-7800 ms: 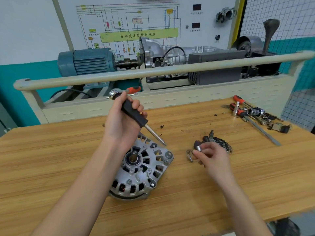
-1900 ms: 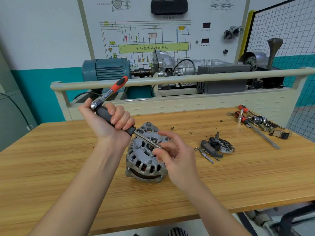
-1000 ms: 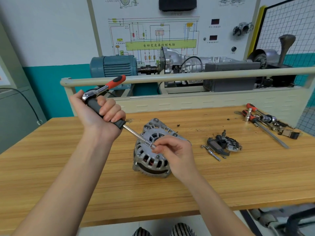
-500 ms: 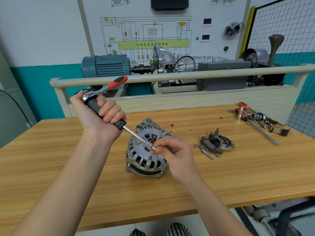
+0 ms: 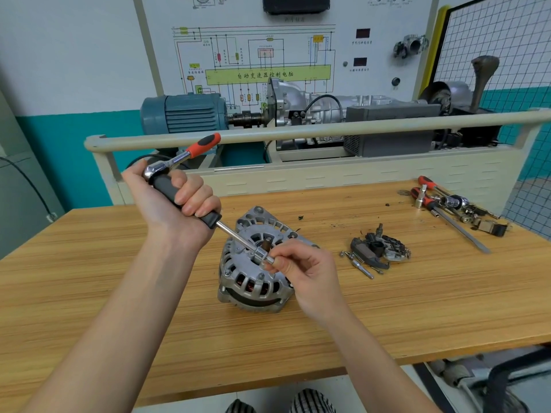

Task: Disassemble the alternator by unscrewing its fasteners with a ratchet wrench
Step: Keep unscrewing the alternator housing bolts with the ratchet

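The silver alternator point(image 5: 247, 272) lies on the wooden workbench point(image 5: 417, 308), its vented housing facing up. My left hand point(image 5: 176, 204) grips the black handle of a driver extension point(image 5: 190, 201). A ratchet wrench with an orange and black grip point(image 5: 190, 152) is fitted on the handle's top end. The steel shaft slants down to a socket point(image 5: 264, 254) at the alternator's upper face. My right hand point(image 5: 301, 269) pinches the socket end with thumb and fingertips. The fastener under the socket is hidden.
Removed black parts, a spring and small bolts point(image 5: 375, 251) lie right of the alternator. Screwdrivers, sockets and bits point(image 5: 450, 207) sit at the bench's far right. A beige rail point(image 5: 328, 131) and a training rig with a blue motor point(image 5: 185, 113) stand behind the bench.
My right hand left the loose parts and came onto the socket end at the alternator. The alternator now lies tilted the other way. In the last second, hands and tool barely shifted.
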The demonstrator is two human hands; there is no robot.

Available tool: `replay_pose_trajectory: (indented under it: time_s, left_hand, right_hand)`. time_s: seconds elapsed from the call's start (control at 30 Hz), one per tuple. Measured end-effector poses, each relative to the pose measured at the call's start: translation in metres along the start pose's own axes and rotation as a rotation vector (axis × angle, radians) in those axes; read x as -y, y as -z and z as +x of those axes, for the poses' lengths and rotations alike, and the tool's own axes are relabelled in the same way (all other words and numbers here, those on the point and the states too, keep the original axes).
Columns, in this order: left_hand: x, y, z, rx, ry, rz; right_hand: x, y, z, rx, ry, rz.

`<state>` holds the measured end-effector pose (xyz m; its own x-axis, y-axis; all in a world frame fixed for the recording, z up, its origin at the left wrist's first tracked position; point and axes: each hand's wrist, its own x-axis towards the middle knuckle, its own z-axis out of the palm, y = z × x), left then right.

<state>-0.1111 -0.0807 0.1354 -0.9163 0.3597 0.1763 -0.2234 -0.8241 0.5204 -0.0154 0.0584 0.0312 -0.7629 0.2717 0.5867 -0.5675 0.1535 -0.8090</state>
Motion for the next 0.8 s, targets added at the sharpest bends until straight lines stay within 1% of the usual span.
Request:
replay_pose_trajectory:
  time_s: [0.4, 0.47, 0.57, 0.67, 0.73, 0.8]
  left_hand:
    - [0.002, -0.008, 0.000, -0.018, -0.024, 0.019]
    - [0.005, -0.010, 0.001, 0.002, -0.037, 0.032]
    - [0.014, -0.014, 0.004, 0.079, -0.058, 0.077]
    - [0.029, -0.022, 0.009, 0.175, -0.067, 0.128]
    - [0.043, -0.027, 0.014, 0.228, -0.071, 0.165]
    - [0.058, -0.033, 0.020, 0.278, -0.076, 0.202]
  right_hand:
    - [-0.004, 0.005, 0.002, 0.023, -0.061, -0.099]
    - [-0.005, 0.008, 0.003, 0.022, -0.075, -0.116]
    - [-0.008, 0.017, 0.003, 0.002, -0.110, -0.147]
    - [-0.015, 0.041, 0.004, -0.139, -0.191, -0.231]
    - [-0.026, 0.067, 0.003, -0.273, -0.270, -0.389]
    - [-0.038, 0.095, 0.001, -0.369, -0.388, -0.601]
